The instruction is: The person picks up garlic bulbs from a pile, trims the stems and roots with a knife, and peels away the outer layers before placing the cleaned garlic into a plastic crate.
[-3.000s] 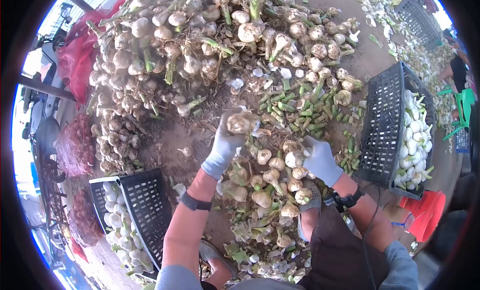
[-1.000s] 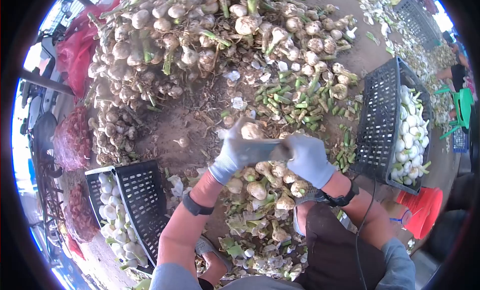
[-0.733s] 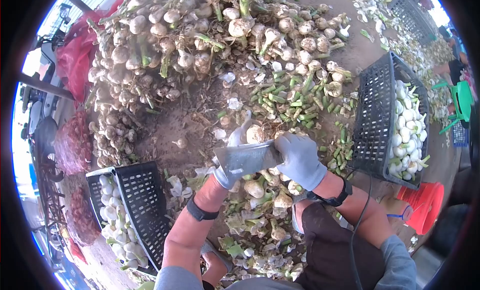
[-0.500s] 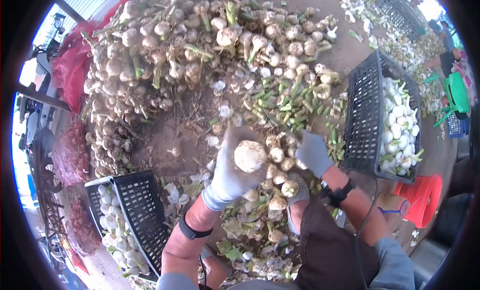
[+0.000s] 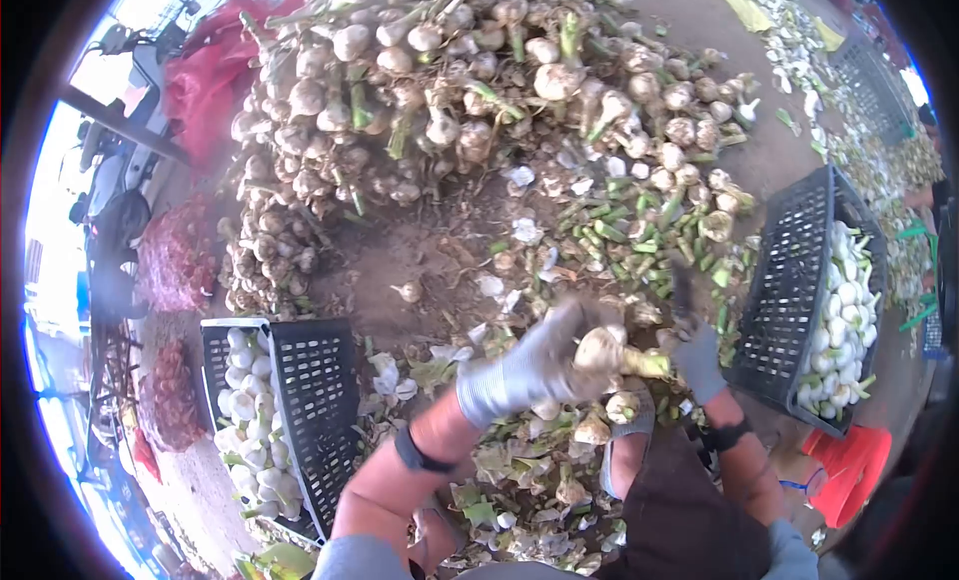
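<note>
My left hand [image 5: 534,368], in a pale grey glove, is closed around a garlic bulb [image 5: 600,349]. The bulb's short green-yellow stem points toward my right hand [image 5: 699,362]. That hand, gloved too, is closed on what looks like a knife, its dark, blurred blade [image 5: 682,292] pointing away from me; the handle is hidden in the fingers. A small gap separates the stem from the right glove. Below the held bulb, loose garlic bulbs [image 5: 591,430] lie near my foot.
A large heap of untrimmed garlic [image 5: 430,90] spreads ahead, beside cut green stems [image 5: 629,225]. Black crates of white garlic stand at left [image 5: 318,405] and right [image 5: 784,280]. A red bucket [image 5: 849,475] is at lower right. Red mesh sacks [image 5: 175,255] lie far left.
The bulb has turned from facing the camera to lying sideways, stem to the right. My hands have come closer together around it, and the camera view has shifted.
</note>
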Demonstrator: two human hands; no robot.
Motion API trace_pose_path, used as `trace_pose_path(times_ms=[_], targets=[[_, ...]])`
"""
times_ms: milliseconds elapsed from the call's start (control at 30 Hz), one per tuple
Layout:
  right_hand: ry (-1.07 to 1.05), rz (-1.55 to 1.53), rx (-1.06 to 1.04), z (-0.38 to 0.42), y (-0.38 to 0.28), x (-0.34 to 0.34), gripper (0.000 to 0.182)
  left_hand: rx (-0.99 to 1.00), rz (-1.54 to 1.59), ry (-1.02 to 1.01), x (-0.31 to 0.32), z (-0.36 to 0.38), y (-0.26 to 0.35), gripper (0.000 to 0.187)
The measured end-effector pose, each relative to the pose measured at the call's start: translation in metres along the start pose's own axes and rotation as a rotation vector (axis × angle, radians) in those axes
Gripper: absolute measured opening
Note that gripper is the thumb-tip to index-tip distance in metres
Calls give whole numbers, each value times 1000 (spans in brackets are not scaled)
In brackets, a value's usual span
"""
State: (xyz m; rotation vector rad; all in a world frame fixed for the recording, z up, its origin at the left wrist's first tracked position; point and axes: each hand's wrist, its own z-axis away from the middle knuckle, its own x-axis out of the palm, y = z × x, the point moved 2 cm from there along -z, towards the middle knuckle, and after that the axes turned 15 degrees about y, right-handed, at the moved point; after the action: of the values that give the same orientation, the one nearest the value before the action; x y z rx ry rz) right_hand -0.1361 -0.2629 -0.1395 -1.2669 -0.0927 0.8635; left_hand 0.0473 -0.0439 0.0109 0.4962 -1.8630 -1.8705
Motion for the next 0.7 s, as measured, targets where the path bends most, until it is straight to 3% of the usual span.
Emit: trace_pose_path(times_ms=[33, 67, 100, 133, 167, 200, 233, 267, 333, 367, 433, 467, 533, 600, 667, 700], targets=[[99, -157, -92, 12, -18, 1, 33, -122, -179, 102, -27, -8, -30, 66], [90, -162, -91, 9, -14, 2, 33, -578, 547, 467, -65, -20, -60, 71], [62, -132, -11, 4, -5, -3, 29, -597, -82, 638, -121, -35, -98, 68], [37, -98, 66, -1, -3, -5, 27, -651, -275, 1147, -152, -54, -93, 72], [55, -129, 73, 2, -23, 0, 24, -681, -128, 1291, -186, -67, -86, 77], [60, -133, 59, -3, -22, 1, 24, -619, -268, 1531, -253, -87, -145, 77], [36, -157, 78, -5, -16, 0, 24, -415, -165, 1507, -265, -96, -132, 73], [10, -179, 101, -10, -15, 2, 24, -424, -342, 1570, -314, -109, -179, 64], [-20, -142, 120, -11, -40, 7, 22, -413, 197, 1374, -317, -110, -183, 64], [-43, -146, 124, -13, -42, 9, 22, -414, 197, 1376, -316, -108, -184, 64], [-61, -150, 135, -13, -49, 12, 23, -222, 425, 1436, -300, -106, -184, 41], [-35, -102, 121, -11, -58, 17, 21, -231, 425, 1437, -287, -99, -185, 41], [-13, -55, 109, -7, -56, 19, 19, -293, 371, 1305, -243, -79, -163, 65], [-47, -124, 12, -8, -44, 24, 18, -357, 358, 1234, -187, -49, -136, 68], [-61, -79, 36, 4, -67, 26, 20, -309, 396, 1103, -142, -24, -113, 75], [-76, -31, 64, 10, -74, 26, 21, -251, 560, 954, -129, -17, -117, 76]])
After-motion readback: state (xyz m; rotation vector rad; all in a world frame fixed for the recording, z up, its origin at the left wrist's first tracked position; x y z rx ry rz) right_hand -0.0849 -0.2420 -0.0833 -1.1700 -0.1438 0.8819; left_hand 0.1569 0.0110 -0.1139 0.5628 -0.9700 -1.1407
